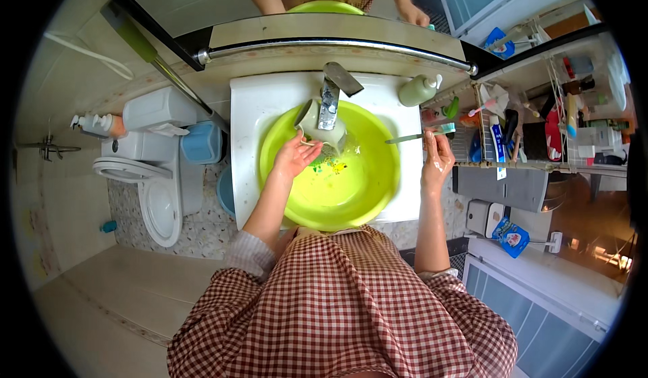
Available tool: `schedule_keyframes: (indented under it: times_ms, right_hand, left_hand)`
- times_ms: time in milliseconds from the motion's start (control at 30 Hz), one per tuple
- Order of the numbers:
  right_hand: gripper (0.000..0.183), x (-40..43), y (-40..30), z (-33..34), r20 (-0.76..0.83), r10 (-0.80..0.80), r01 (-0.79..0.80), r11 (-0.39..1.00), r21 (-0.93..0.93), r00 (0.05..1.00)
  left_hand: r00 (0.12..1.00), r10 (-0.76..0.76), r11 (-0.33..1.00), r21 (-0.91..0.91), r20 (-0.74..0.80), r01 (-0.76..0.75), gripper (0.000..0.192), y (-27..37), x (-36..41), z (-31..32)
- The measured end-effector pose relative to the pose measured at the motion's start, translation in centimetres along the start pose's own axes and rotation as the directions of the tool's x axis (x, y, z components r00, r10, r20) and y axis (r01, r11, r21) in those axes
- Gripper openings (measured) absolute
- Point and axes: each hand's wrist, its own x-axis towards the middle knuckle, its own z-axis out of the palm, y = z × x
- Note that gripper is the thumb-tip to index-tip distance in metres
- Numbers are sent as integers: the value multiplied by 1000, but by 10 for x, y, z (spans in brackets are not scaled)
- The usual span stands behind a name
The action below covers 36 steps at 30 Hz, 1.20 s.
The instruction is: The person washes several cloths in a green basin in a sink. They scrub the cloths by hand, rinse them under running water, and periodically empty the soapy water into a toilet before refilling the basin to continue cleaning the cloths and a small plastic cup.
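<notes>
A pale mug [331, 131] lies tipped under the chrome faucet [329, 104], its rim facing left. My left hand [294, 154] has its fingers on the mug's thin handle, palm turned up. Below them is a lime-green plastic basin [387, 170] with a small yellow duck print on its bottom; water shows near the mug. Over the basin's right side, my right hand [436, 168] pinches a toothbrush [405, 138] near its head, with the bristles to the right and the handle end pointing left. That hand looks wet.
The basin sits in a white washbasin [246, 125]. A green pump bottle [418, 90] stands at its back right corner. A metal towel bar [334, 44] crosses behind the faucet. On the right, a wire rack [516, 164] holds several toiletries. A toilet [161, 211] is left.
</notes>
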Motion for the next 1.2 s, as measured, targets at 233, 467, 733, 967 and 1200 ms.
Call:
schedule_keyframes:
  times_ms: [233,467,733,967,1200]
  right_hand:
    - [19,-4,4,12,120,-38,40,999,-13,992]
    - [17,-2,20,19,195,21,-26,999,25,981]
    - [17,-9,30,51,237,144,-190,965,183,961]
    - [19,-14,35,55,331,80,-126,985,120,940]
    - [17,-14,33,49,400,-64,96,994,-60,914]
  left_hand:
    - [985,-170,985,38,-10,170,26,-37,-14,-6]
    - [991,116,894,443,-71,-73,34,-25,-27,-16]
    - [718,668,5,964,194,-266,28,-5,-33,-13]
    - [775,612,205,915,157,-347,24,1,-33,-22]
    - [791,594,332,851,146,-406,26,6,-37,-31]
